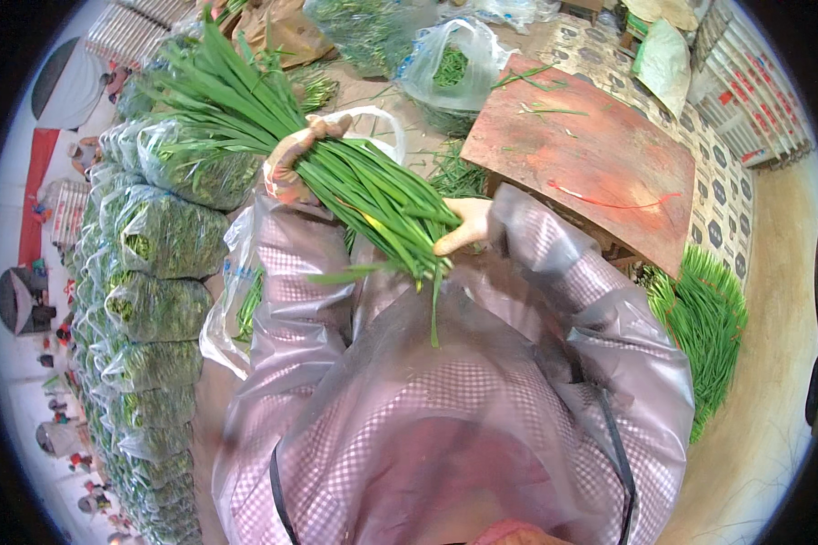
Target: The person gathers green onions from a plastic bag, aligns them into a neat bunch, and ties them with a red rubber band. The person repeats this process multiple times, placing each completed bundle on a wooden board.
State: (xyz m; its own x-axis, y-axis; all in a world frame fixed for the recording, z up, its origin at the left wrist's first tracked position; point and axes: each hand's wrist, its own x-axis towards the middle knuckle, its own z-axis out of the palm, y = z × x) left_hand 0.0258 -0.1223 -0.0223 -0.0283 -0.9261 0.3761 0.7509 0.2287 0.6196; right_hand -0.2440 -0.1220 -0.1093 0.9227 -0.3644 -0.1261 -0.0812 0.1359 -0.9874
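Note:
A large bunch of long, flat green leaves, like garlic chives (375, 184), lies slantwise between both my hands, its stalk ends toward my chest and its leaf tips fanned out at the upper left. My left hand (292, 160), in a stained glove, is wrapped around the middle of the bunch. Near the stalk ends, my right hand (467, 225) grips the bunch from the side, thumb on top. Several loose leaves hang down from the stalk ends over my translucent apron. One yellow leaf shows among the green ones.
A reddish wooden board (586, 157) with leaf scraps and a red tie stands at the right. Tied green bundles (705, 334) lie beyond it. Bagged greens (170, 231) are stacked along the left. An open plastic bag (450, 88) holds greens ahead. Distant people are at far left.

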